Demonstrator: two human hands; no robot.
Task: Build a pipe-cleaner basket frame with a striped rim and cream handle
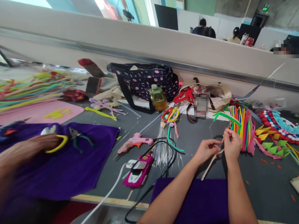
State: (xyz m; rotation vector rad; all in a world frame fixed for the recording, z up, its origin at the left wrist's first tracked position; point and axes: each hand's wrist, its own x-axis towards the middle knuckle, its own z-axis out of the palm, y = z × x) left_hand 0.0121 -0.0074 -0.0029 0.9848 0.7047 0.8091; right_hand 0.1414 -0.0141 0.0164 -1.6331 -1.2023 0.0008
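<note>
My left hand (209,149) pinches a cream-coloured fuzzy strip, which looks like a pipe cleaner (209,166), whose free end slants down towards me. My right hand (233,144) is closed on the same strip higher up, fingertips together. A thin wire (210,124) rises just above my left fingers; I cannot tell whether it joins the strip. Behind my right hand, a bent green strip (227,117) lies beside a bundle of multicoloured pipe cleaners (246,129). Below my wrists is a folded purple cloth (201,202).
At left, a co-worker's hand (44,142) holds a yellow loop over another purple cloth (77,174), near green-handled pliers (79,137). A pink glue gun (134,143), magenta power strip (140,171), wires (161,149), oil-coloured bottle (158,98) and bags (142,77) occupy the table.
</note>
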